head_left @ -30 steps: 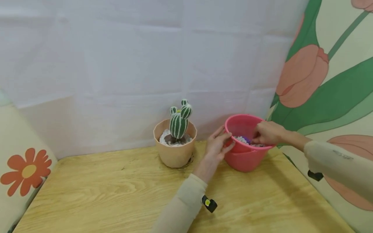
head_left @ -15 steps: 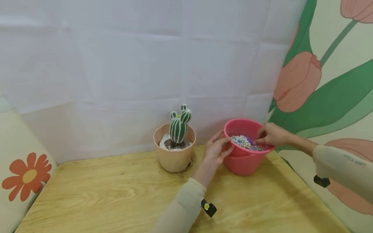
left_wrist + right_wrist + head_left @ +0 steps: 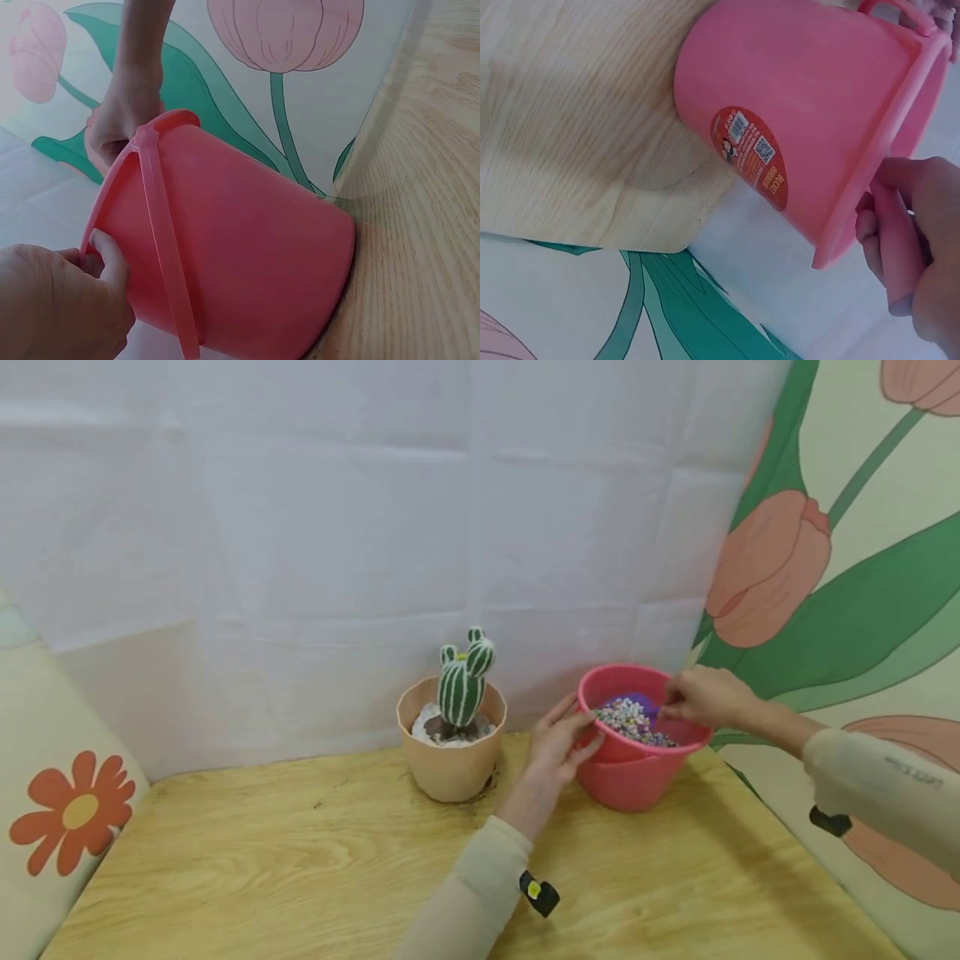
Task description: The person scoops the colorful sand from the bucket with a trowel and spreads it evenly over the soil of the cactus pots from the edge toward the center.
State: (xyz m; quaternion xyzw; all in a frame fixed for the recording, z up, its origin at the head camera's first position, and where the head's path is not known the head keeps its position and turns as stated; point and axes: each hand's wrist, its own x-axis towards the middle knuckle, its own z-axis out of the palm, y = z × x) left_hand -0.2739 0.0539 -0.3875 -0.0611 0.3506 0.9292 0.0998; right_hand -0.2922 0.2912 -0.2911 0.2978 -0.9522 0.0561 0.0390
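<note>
A pink bucket (image 3: 630, 777) stands at the right of the wooden table, holding small multicoloured pebbles (image 3: 626, 718). My left hand (image 3: 557, 742) grips its near-left rim, thumb outside in the left wrist view. My right hand (image 3: 708, 696) is over the right side of the rim, fingers curled round the pink handle (image 3: 900, 251) of a small shovel, seen in the right wrist view. The shovel's purple blade (image 3: 639, 702) lies among the pebbles, partly covered by them. Left of the bucket, a green striped cactus (image 3: 461, 689) stands in a peach flowerpot (image 3: 450, 768) with white material round its base.
The wooden table (image 3: 300, 860) ends at a white cloth (image 3: 337, 568) behind. A wall with painted tulips (image 3: 772, 568) borders the right side, close to the bucket. The bucket's carrying handle (image 3: 166, 240) hangs down its side.
My right hand first reached deeper into the bucket, then rose a little. More of the purple blade and pebbles show now. My left hand stays at the rim; the view has tilted slightly.
</note>
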